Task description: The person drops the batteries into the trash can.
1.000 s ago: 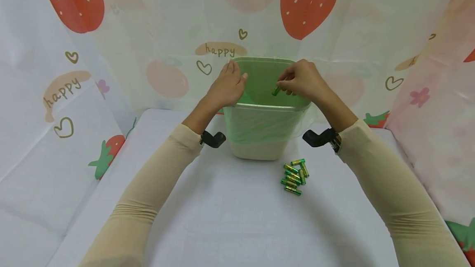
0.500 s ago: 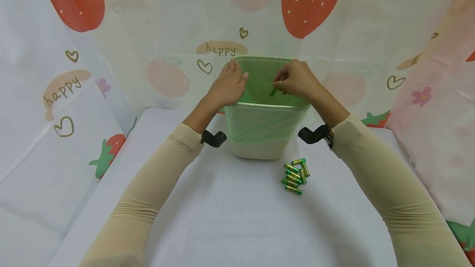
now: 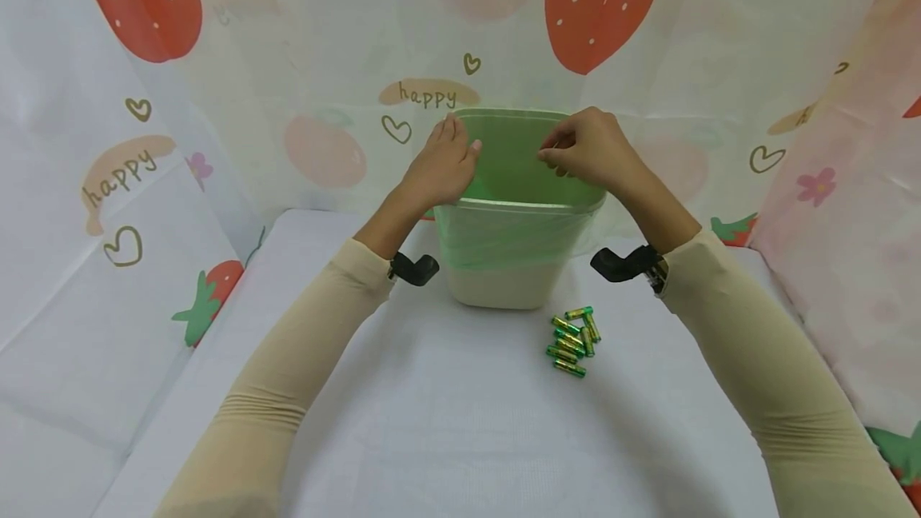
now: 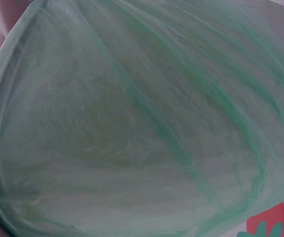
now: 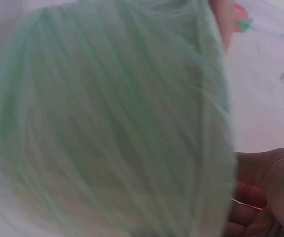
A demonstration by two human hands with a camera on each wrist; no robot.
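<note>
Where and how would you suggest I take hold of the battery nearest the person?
I'd pinch the nearest battery across its middle, coming from above and the near side: it lies flat, roughly crosswise, so its long sides suit a pinch, and the other batteries lie beyond it, leaving the near side free.

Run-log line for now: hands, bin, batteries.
left hand: at bin, left rim | right hand: over bin opening, no held item visible | bin: standing on table, green liner on | batteries: clustered on table
</note>
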